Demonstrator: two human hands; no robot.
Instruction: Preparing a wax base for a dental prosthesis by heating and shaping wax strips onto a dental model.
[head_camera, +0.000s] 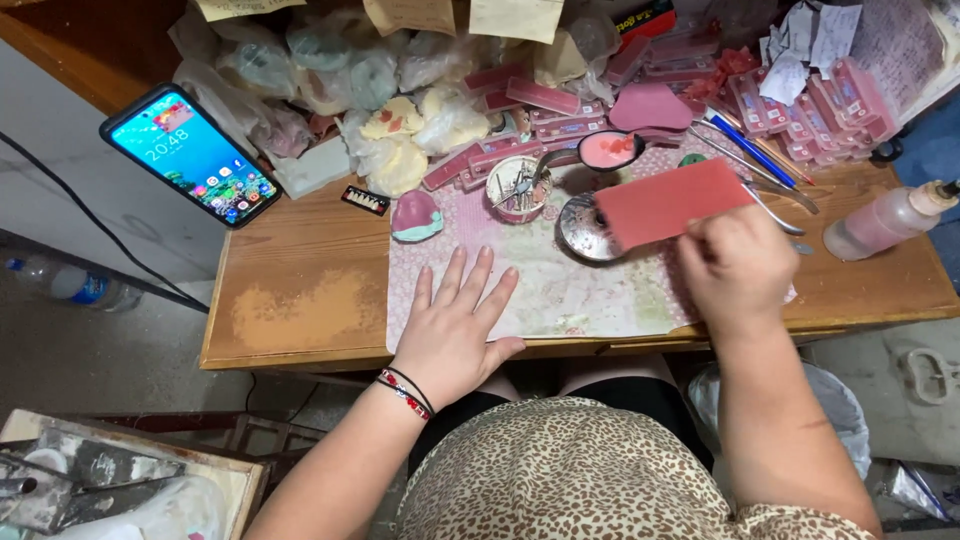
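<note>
Above the right half of the patterned mat (560, 290), held aloft: flat rectangular pink wax sheet (668, 202), tilted, far end toward the left, near end pinched in the right hand (738, 265). Fingers closed around the sheet's lower right edge; exact finger placement hidden behind the back of the hand. Directly beneath the sheet's left end: round metal dish (582, 228), partly covered by it. Just beyond: small bowl with pink contents (608, 150) and a round container holding small metal tools (516, 186).

On the mat, left of centre: left hand (458, 325), flat, palm down, fingers spread and extended, gripping nothing. Red and black bracelets (405, 392) at the wrist. Near the mat's upper left corner: pink and teal dental model (416, 214); beside it, a small strip of artificial teeth (365, 200).

At the right end of the wooden table (300, 300): translucent squeeze bottle (885, 220) lying on its side. Blue pen (750, 150) and metal instruments behind the sheet. At the far left: smartphone (190, 155), screen lit, propped at an angle. Along the back: bagged plaster casts (400, 120) and stacked pink boxes (820, 105).
</note>
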